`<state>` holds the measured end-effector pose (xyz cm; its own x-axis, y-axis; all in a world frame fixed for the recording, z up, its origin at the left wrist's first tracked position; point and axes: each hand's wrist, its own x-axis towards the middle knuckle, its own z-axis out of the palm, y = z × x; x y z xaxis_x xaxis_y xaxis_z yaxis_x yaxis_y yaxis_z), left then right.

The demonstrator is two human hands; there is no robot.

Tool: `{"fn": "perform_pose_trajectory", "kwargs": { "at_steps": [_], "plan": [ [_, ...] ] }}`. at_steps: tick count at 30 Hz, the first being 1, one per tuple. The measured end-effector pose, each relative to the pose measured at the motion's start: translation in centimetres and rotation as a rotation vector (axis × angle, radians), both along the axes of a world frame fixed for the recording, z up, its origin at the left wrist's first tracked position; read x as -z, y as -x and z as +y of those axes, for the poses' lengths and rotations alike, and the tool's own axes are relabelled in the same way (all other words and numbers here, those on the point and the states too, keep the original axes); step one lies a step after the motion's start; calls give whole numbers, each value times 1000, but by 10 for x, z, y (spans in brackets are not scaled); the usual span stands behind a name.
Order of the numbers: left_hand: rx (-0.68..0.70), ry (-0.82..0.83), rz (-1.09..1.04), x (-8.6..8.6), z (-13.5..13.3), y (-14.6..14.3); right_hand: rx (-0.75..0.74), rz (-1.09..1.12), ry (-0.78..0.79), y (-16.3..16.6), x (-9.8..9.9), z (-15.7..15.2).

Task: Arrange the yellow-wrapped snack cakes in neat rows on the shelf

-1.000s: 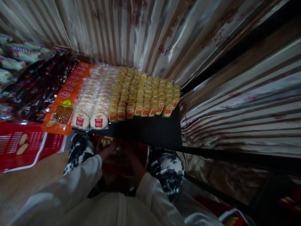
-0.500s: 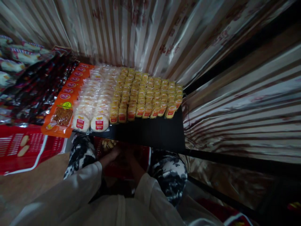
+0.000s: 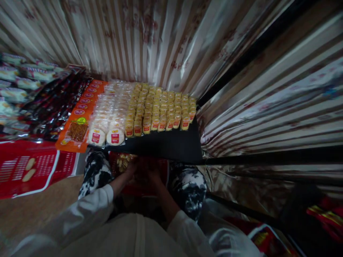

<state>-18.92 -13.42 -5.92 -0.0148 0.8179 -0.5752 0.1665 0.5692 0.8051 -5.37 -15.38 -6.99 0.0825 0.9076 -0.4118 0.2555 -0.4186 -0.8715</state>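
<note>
Black shelf [image 3: 166, 146] against striped curtain [image 3: 160, 35]; yellow snack packs [image 3: 160, 110], red labels unreadable. Below, left hand [image 3: 131, 168] and right hand [image 3: 154, 175] at red box [image 3: 164, 171], grips lost in shadow.

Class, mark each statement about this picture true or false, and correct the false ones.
1. On the black shelf, the yellow packs lie right of the round white packs. True.
2. Both hands rest on top of the shelf. False: the left hand and right hand are below its front edge, at a red bag.
3. Orange packs lie left of the white packs. True.
4. Behind the shelf is a plain white wall. False: a shiny striped curtain hangs there.
</note>
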Motion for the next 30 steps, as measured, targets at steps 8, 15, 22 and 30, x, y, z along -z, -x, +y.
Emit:
{"fn": "perform_pose_trajectory", "kwargs": {
  "at_steps": [8, 15, 22, 30],
  "plan": [
    [108, -108, 26, -43, 6, -9, 18, 120, -33, -29, -38, -12],
    [330, -415, 314, -102, 12, -23, -126, 17, -209, -49, -85, -15],
    [487, -664, 351, -156, 48, -57, -1, -352, -506, -70, -128, 5],
    [512, -741, 386, -201, 112, -124, 140, -694, -756, -99, -154, 56]
  ]
}}
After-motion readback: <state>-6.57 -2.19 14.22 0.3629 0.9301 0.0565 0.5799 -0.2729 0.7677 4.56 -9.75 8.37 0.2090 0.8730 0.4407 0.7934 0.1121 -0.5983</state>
